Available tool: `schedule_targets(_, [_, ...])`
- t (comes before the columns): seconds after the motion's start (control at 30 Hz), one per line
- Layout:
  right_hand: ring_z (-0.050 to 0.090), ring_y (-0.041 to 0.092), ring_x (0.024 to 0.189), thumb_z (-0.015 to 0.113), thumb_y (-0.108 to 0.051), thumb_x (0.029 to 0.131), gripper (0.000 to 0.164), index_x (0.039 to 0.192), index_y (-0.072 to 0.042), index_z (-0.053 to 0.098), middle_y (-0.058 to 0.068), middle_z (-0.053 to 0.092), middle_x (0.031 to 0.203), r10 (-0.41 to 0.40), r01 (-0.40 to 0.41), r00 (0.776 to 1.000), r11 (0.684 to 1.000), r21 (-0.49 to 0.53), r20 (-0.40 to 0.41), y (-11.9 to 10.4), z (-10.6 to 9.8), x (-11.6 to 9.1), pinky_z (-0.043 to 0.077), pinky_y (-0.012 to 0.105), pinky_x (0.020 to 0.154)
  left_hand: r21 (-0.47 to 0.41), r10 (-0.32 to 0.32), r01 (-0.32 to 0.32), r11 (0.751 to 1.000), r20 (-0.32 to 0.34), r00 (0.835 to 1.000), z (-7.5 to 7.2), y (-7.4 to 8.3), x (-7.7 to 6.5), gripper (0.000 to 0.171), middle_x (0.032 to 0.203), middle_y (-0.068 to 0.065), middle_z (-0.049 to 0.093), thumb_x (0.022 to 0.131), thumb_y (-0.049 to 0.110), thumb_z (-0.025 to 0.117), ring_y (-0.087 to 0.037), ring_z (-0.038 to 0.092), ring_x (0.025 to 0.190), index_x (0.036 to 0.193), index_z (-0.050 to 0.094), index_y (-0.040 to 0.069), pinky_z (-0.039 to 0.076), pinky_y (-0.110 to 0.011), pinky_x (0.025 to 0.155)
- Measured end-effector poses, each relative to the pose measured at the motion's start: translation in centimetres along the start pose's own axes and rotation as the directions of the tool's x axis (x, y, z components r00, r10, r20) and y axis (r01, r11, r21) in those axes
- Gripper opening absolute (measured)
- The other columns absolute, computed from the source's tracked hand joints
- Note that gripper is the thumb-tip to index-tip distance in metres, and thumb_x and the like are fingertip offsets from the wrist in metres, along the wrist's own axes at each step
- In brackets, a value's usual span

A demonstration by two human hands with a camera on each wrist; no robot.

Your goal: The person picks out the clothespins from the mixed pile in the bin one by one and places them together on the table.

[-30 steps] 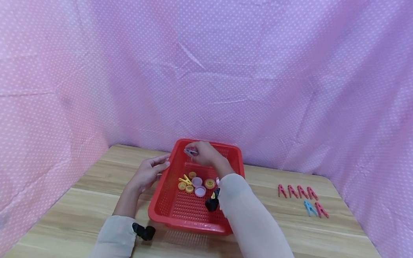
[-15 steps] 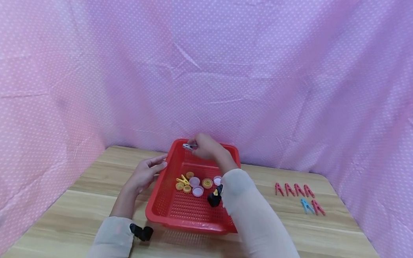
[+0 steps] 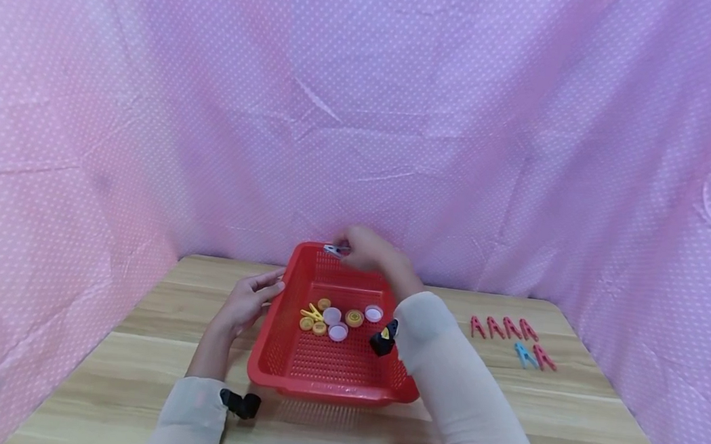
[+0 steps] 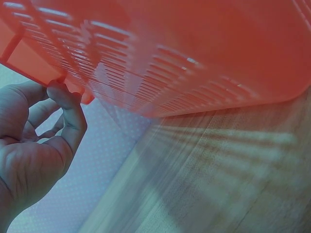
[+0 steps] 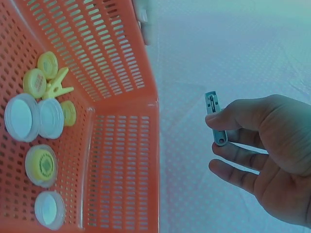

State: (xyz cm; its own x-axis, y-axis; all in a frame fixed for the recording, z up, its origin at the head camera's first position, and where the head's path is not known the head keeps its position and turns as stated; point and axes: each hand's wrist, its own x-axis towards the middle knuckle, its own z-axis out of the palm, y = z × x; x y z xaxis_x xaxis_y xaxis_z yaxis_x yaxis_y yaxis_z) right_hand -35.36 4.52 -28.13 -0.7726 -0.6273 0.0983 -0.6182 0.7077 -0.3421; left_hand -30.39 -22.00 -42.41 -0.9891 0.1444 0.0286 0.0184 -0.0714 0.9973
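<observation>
My right hand (image 3: 362, 249) pinches a pale blue-grey clothespin (image 5: 216, 118) between thumb and fingers, above the far rim of a red plastic basket (image 3: 336, 388). In the right wrist view the clothespin is seen narrow side on. At the basket's left side, my left hand (image 4: 41, 131) grips the rim with thumb and fingertips. Inside the basket lie a yellow clothespin (image 3: 311, 313), small yellow round tubs such as one yellow tub (image 3: 354, 318), and pale lilac round lids or tubs, one lilac tub (image 3: 338, 331) among them.
Right of the basket, several red clothespins (image 3: 496, 327) form a row on the wooden table (image 3: 479, 399). A light blue clothespin (image 3: 525, 355) and another red clothespin (image 3: 545, 357) lie in front of them. Pink dotted cloth (image 3: 362, 114) hangs behind the table.
My right hand, with the pale clothespin, has risen from inside the basket's far end to above the far rim and shifted slightly right. My left hand stays at the rim.
</observation>
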Motion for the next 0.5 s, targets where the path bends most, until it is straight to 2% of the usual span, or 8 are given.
schedule_targets(0.23, [0.057,0.015,0.075,0.071,-0.004,0.09,0.014,0.103,-0.007,0.076,0.001,0.069,0.086,0.019,-0.019,1.0,1.0,-0.024,-0.001,1.0,-0.9,-1.3,0.05,0.028,0.069,-0.002,-0.006,0.006,1.0,-0.002,1.0,-0.1,0.0,-0.2,0.054,0.132,-0.018,0.058,0.104,0.016,0.062,-0.015,0.068,0.102,0.154,0.045,0.003,0.061,-0.035,0.086])
schedule_targets(0.5, [0.06,0.016,0.075,0.07,-0.002,0.089,0.018,0.106,-0.006,0.076,0.001,0.069,0.086,0.07,-0.069,0.997,0.997,0.02,-0.023,2.8,-1.7,-3.5,0.052,0.03,0.07,-0.003,-0.006,0.006,1.0,0.009,1.0,-0.1,-0.1,-0.2,0.055,0.137,-0.023,0.055,0.104,0.016,0.062,-0.015,0.068,0.102,0.154,0.044,0.003,0.061,-0.034,0.085])
